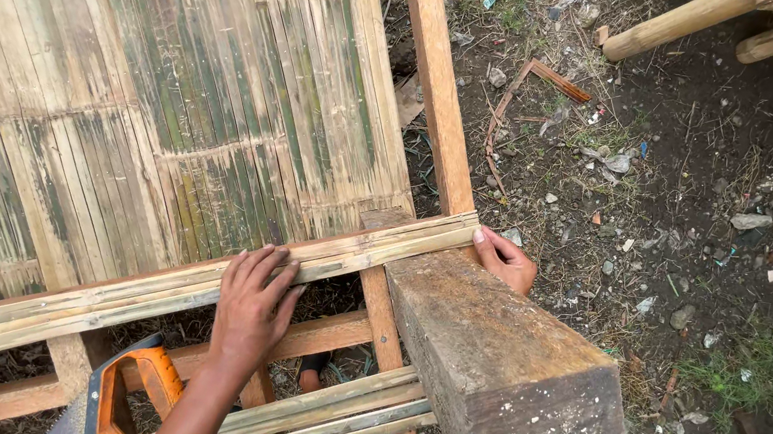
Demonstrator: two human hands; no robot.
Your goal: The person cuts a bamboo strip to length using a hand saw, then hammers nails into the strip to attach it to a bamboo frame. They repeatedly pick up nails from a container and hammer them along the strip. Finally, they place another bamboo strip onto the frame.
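From the head view, your left hand (252, 307) lies flat, fingers spread, in the lower middle of the frame, pressing down on a bundle of split bamboo strips (188, 288) that runs from the lower left edge up toward the centre. Your right hand (504, 258), just right of centre, is curled with the thumb on the near end of that same bundle, where the strips meet a heavy weathered timber block (504, 382) filling the lower right. It grips only lightly; how far the fingers wrap under, you cannot tell. The strips rest across a wooden frame rail (434, 84) that climbs to the top of the frame, and beside a woven bamboo panel (165, 88) covering the upper left. An orange-handled handsaw (119, 396) sits at the bottom left, near your left forearm and held by neither hand. More strips (340, 420) lie stacked below at the bottom centre. As far as it shows, the panel is already woven and the bundle is laid and steadied along its edge; nothing visible fastens or trims it yet, so that seems left to do. Bare littered ground (702, 239) fills the right side.
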